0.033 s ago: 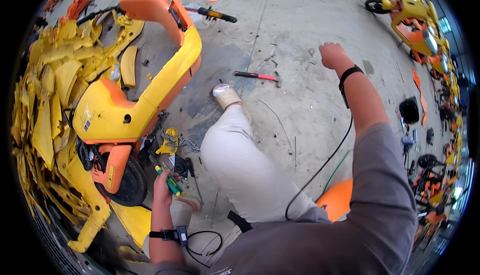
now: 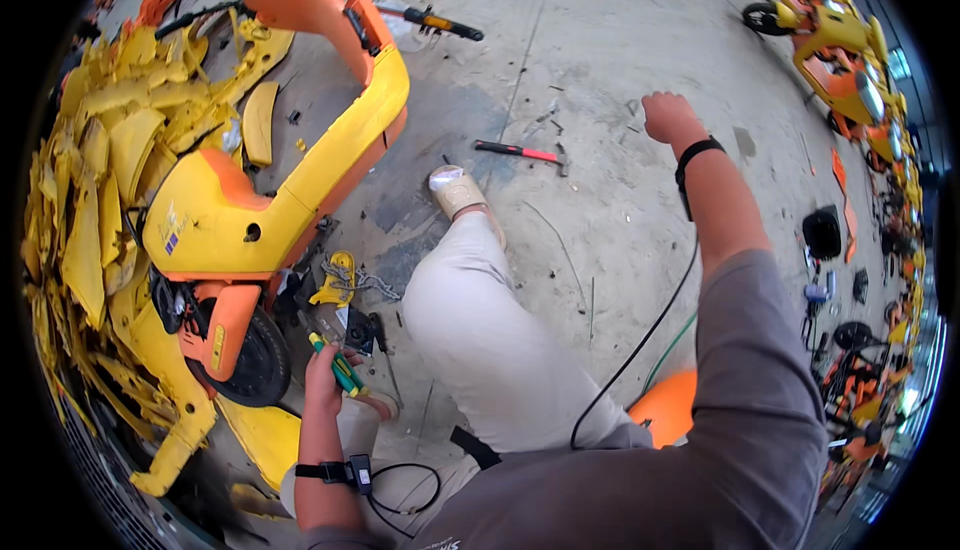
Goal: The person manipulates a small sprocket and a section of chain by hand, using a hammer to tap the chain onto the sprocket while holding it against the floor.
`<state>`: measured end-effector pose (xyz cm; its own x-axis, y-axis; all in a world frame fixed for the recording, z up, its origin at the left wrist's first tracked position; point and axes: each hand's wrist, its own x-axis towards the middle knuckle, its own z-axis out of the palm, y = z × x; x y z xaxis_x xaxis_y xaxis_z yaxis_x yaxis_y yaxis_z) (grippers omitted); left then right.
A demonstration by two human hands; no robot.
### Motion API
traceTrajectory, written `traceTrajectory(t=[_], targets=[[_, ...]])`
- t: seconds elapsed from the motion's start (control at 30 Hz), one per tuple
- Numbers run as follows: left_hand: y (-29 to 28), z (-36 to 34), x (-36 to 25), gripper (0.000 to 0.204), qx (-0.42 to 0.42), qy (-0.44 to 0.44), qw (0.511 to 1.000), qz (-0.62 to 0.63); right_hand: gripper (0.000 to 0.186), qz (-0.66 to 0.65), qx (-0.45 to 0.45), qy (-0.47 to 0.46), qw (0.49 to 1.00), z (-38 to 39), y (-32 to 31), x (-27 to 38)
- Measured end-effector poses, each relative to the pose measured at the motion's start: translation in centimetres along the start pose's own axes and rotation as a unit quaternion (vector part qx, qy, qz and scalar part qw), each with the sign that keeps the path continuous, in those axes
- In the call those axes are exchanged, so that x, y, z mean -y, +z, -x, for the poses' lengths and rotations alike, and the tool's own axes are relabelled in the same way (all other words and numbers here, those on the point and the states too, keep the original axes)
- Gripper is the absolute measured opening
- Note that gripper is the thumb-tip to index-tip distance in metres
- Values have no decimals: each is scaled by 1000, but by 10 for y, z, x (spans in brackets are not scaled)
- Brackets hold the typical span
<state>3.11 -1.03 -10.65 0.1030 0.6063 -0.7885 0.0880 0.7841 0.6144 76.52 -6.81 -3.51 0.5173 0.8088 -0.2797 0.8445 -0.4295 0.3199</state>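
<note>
My left hand (image 2: 320, 378) is closed around a pair of pliers (image 2: 346, 377) with green and yellow handles, low beside the front wheel (image 2: 255, 360) of a yellow and orange scooter (image 2: 330, 170). The pliers' jaws are hard to make out against the dark parts behind them. Out to the right, my right hand (image 2: 668, 116) is held in a fist above the concrete floor, with nothing showing from it. A hammer (image 2: 515, 151) with a red and black handle lies on the floor between that fist and the scooter.
Yellow body panels (image 2: 110, 170) are heaped at the left. Near my left hand lie a yellow part (image 2: 333, 285) with a chain (image 2: 372, 283) and a black-handled screwdriver (image 2: 379, 333). An orange shell (image 2: 668, 408) sits by my hip. More scooters (image 2: 835, 70) line the right side.
The view has shifted slightly. Both hands keep nearly the same pose, the left still holding the pliers and the right still a fist.
</note>
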Motion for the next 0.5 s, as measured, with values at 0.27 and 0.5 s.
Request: traceTrajectory(t=[0.27, 0.5], targets=[[3, -3, 10, 25, -49, -27, 997, -49, 42, -314, 127, 52, 939, -114, 211, 183], [16, 0, 31, 25, -69, -78, 990, -91, 50, -318, -107, 100, 937, -100, 309, 245]])
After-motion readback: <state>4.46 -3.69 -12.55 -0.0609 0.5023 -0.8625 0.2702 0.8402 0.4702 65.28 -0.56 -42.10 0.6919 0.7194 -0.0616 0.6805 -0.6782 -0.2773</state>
